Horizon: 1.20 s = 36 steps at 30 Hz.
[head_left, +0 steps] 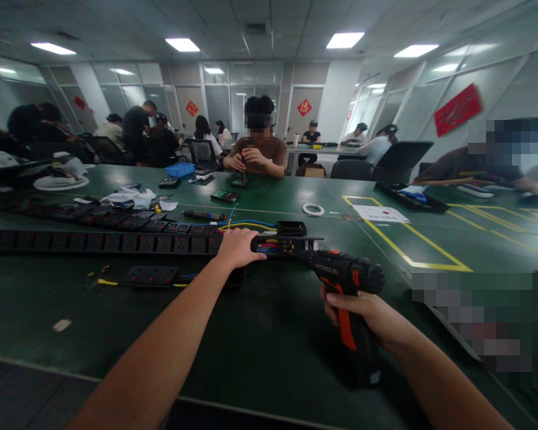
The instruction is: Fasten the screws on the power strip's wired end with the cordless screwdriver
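Note:
My right hand [370,313] is wrapped round the handle of a black and orange cordless drill [347,272]. The drill points left, its tip at the open end of a long black power strip [112,242]; whether the bit touches a screw is too small to tell. Over that strip, close to its open end, my left hand [240,246] is closed on the casing. Coloured wires [269,246] show inside the end. Behind it lies a second row of black sockets [161,224] with blue and yellow wires [251,223]. A short socket piece [150,275] rests in front.
On the green table [269,352] lie a roll of white tape [313,209], a black screwdriver-like tool [201,215], a paper sheet [381,214] and a blue basket [180,170]. Across the table a co-worker [260,155] holds a tool over a small board. Another person leans in at right.

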Available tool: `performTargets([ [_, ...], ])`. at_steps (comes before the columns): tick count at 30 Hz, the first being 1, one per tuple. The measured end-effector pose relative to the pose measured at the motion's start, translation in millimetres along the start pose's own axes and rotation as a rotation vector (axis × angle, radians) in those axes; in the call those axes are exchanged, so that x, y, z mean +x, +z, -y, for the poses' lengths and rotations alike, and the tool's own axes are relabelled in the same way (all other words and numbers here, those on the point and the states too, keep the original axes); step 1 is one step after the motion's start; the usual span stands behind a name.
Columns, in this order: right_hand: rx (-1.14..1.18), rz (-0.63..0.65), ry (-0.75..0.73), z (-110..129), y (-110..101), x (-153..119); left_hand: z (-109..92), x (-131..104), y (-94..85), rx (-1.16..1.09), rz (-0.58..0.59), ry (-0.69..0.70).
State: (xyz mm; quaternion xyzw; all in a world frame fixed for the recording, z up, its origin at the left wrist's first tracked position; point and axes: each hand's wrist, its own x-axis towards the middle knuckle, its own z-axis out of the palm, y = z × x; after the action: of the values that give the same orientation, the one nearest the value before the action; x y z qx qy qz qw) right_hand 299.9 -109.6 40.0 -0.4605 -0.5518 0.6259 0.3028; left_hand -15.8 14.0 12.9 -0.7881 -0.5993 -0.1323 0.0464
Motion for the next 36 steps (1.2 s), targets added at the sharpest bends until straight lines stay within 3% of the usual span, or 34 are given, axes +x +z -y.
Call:
performTargets([
  [36,0.008,-0.028,-0.015,0.9,3.5,0.4,1.2,-0.3,2.1,0.002,-0.021,0.002],
])
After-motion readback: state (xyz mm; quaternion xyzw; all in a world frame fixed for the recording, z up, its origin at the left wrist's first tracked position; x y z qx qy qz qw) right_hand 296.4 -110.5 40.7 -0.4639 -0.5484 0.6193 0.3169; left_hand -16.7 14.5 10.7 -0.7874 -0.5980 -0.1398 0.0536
